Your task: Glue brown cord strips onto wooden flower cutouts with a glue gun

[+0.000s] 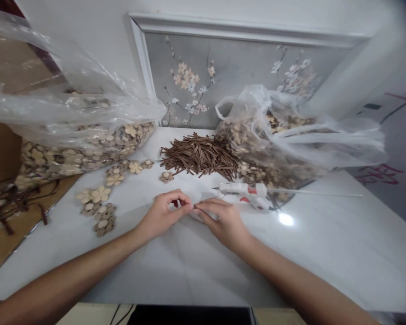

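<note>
My left hand (169, 210) and my right hand (223, 219) meet over the middle of the white table, thumbs and forefingers pinched together tip to tip. A tiny dark bit shows between the fingertips, but its kind is hidden. Something dark red peeks through the curl of my left fingers. Behind my hands lies a heap of thin brown sticks (199, 155), with a small flower piece (166, 177) at its near left. A white glue gun (243, 189) with red parts rests just beyond my right hand, a long pale glue stick (314, 193) reaching out of its back.
Beige and grey flower pieces (101, 194) lie scattered to the left. A large clear bag (88, 135) of flower pieces stands at the back left, another plastic bag (267, 131) at the back right. Brown cardboard (50, 198) with dark strips borders the table's left. A framed flower panel (243, 67) is behind.
</note>
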`<control>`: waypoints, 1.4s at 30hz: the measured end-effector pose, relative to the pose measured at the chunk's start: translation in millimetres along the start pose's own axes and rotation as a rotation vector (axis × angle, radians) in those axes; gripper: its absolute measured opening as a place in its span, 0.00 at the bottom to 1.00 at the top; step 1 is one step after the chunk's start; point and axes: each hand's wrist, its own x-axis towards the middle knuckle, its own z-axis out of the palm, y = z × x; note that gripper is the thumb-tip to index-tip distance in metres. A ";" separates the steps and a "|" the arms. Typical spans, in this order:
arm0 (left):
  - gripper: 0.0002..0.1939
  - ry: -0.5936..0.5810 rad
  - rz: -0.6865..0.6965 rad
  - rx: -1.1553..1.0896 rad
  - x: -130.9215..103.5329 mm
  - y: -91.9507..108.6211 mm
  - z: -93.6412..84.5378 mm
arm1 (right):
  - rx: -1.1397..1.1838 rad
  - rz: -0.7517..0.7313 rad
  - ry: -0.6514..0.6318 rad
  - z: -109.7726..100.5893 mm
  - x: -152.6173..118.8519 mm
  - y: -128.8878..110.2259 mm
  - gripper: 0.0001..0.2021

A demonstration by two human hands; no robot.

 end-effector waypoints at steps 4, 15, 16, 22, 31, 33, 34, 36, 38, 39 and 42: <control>0.10 0.006 -0.039 -0.196 -0.7 -0.6 2.9 | 0.135 0.181 0.052 -0.9 0.6 -7.7 0.06; 0.08 -0.027 -0.058 -0.396 -2.2 -1.6 14.0 | 0.764 0.545 0.191 4.6 2.9 -17.5 0.07; 0.08 -0.029 -0.082 -0.399 -2.4 -1.3 14.6 | 0.794 0.561 0.199 4.9 3.2 -17.8 0.08; 0.10 -0.042 -0.124 -0.346 -3.4 -1.4 18.4 | 0.919 0.633 0.249 7.0 2.6 -15.9 0.10; 0.11 -0.074 -0.127 -0.353 -4.5 -2.7 21.6 | 1.014 0.576 0.271 10.1 -2.8 -13.1 0.08; 0.11 -0.076 -0.126 -0.366 -5.5 -2.4 22.8 | 1.017 0.555 0.276 10.6 -3.7 -13.0 0.09; 0.11 -0.076 -0.129 -0.371 -5.9 -2.2 23.3 | 1.023 0.556 0.278 10.7 -3.9 -13.3 0.10; 0.11 -0.071 -0.136 -0.367 -6.4 -2.1 24.0 | 1.036 0.573 0.288 10.3 -3.7 -14.2 0.11; 0.10 -0.065 -0.138 -0.358 -6.3 -2.7 24.3 | 1.041 0.593 0.308 9.4 -2.8 -15.4 0.12; 0.10 -0.062 -0.140 -0.359 -6.2 -3.4 24.3 | 1.040 0.602 0.315 8.8 -2.2 -16.0 0.12; 0.13 -0.064 -0.140 -0.375 -5.2 -5.5 23.1 | 1.035 0.626 0.318 6.7 -0.5 -17.3 0.11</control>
